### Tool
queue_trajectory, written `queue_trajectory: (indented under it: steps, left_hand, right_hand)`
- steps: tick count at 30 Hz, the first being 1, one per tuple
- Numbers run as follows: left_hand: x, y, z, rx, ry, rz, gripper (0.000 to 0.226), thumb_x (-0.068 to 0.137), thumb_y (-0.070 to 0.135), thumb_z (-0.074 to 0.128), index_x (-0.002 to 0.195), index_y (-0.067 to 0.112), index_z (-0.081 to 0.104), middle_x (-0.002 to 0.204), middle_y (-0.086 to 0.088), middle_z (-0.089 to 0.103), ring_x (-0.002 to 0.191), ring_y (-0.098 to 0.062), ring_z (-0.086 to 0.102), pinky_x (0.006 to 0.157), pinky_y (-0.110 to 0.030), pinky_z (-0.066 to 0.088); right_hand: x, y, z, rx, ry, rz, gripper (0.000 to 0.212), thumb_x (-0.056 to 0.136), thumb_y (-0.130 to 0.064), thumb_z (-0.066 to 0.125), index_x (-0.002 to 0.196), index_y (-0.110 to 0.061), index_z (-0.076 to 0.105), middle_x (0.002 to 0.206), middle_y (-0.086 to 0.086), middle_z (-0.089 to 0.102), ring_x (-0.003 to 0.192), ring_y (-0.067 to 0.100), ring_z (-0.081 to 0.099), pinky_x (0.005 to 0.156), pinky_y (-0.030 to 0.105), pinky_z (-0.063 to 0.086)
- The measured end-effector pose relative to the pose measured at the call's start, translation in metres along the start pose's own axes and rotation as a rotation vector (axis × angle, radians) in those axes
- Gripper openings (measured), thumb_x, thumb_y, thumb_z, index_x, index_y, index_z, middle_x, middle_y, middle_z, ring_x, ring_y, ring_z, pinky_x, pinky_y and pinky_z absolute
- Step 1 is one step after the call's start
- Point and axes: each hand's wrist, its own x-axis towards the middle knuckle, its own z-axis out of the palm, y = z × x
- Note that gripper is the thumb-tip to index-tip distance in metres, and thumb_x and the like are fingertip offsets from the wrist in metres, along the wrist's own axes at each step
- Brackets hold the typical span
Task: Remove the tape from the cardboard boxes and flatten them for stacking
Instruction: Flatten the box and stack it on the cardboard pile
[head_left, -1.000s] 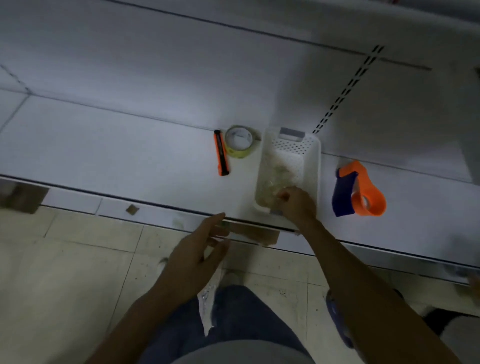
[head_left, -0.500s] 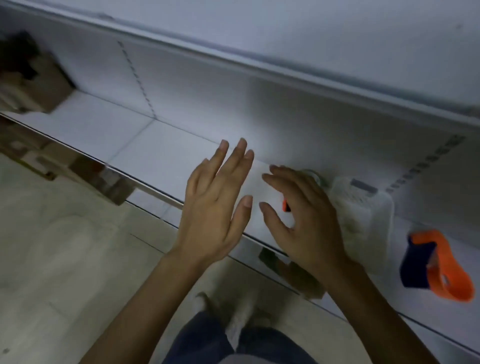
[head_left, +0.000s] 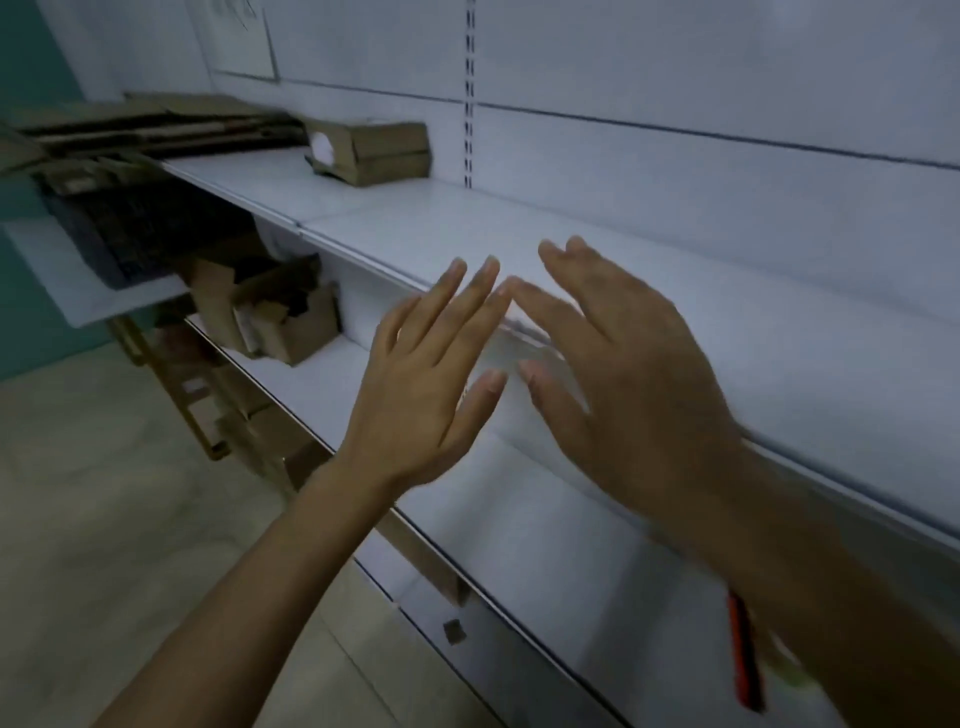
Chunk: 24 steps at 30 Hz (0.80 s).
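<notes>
A: Nearest?
B: Cutter (head_left: 744, 656) on lower shelf (head_left: 545, 551), beside right forearm. View has swung left.
A: Hands?
B: Left hand (head_left: 423, 395), right hand (head_left: 628, 395) still raised, fingers spread, holding nothing.
A: Boxes?
B: Now visible: open boxes (head_left: 283, 322) far along lower shelf; one box (head_left: 376, 151) on upper shelf (head_left: 727, 312) beyond.

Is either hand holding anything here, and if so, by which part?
Nothing is held: the left hand and the right hand are both empty, fingers straight, in front of the white shelf.
</notes>
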Motion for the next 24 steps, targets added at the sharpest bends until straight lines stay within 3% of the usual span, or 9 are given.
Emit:
queue_trajectory:
  steps: [5,10,14,19,21,24]
  left_hand:
    - [0.043,-0.089,-0.033,0.032,0.046,-0.009,0.054,0.099,0.039,0.03,0.147,0.014,0.029,0.155,-0.002,0.026,0.145,-0.015,0.017,0.114,-0.037,0.02]
    - [0.048,-0.166,-0.043,-0.023,0.034,-0.126,0.056,0.096,0.049,0.03,0.146,0.023,0.029,0.155,0.006,0.023,0.142,-0.007,0.019,0.114,-0.023,0.012]
    - [0.049,-0.225,-0.04,-0.086,0.021,-0.27,0.063,0.091,0.057,0.028,0.144,0.025,0.032,0.154,0.006,0.025,0.141,-0.012,0.025,0.114,-0.041,0.024]
    - [0.073,-0.288,-0.028,-0.109,0.024,-0.295,0.06,0.09,0.051,0.038,0.143,0.023,0.036,0.152,0.009,0.03,0.137,-0.004,0.026,0.108,-0.027,0.026]
    - [0.085,-0.311,-0.024,-0.11,0.004,-0.292,0.061,0.089,0.051,0.04,0.144,0.023,0.036,0.15,0.009,0.031,0.135,-0.003,0.026,0.107,-0.025,0.026]
    - [0.1,-0.348,-0.021,-0.086,-0.058,-0.287,0.059,0.091,0.052,0.042,0.142,0.024,0.037,0.147,0.008,0.037,0.134,-0.007,0.032,0.107,-0.026,0.03]
  right_hand:
    - [0.113,0.0,0.036,-0.046,-0.173,0.015,0.054,0.095,-0.037,0.051,0.145,-0.022,0.035,0.154,0.005,0.031,0.143,0.021,0.025,0.113,0.034,0.018]
    - [0.196,0.008,0.094,-0.151,-0.361,-0.009,0.061,0.094,-0.046,0.048,0.147,-0.026,0.026,0.154,0.003,0.03,0.138,0.021,0.028,0.109,0.036,0.026]
    - [0.248,0.025,0.143,-0.253,-0.457,-0.065,0.058,0.094,-0.044,0.047,0.145,-0.022,0.029,0.143,0.002,0.041,0.125,0.024,0.042,0.096,0.038,0.037]
    - [0.312,0.048,0.217,-0.311,-0.435,-0.075,0.048,0.093,-0.044,0.048,0.131,-0.015,0.042,0.128,0.007,0.049,0.111,0.026,0.047,0.074,0.033,0.032]
    - [0.34,0.056,0.245,-0.281,-0.375,-0.079,0.054,0.091,-0.045,0.051,0.133,-0.013,0.04,0.135,0.01,0.045,0.118,0.028,0.044,0.08,0.034,0.034]
    - [0.375,0.065,0.277,-0.206,-0.344,-0.028,0.075,0.087,-0.045,0.057,0.147,-0.013,0.024,0.152,0.013,0.028,0.135,0.029,0.032,0.106,0.038,0.027]
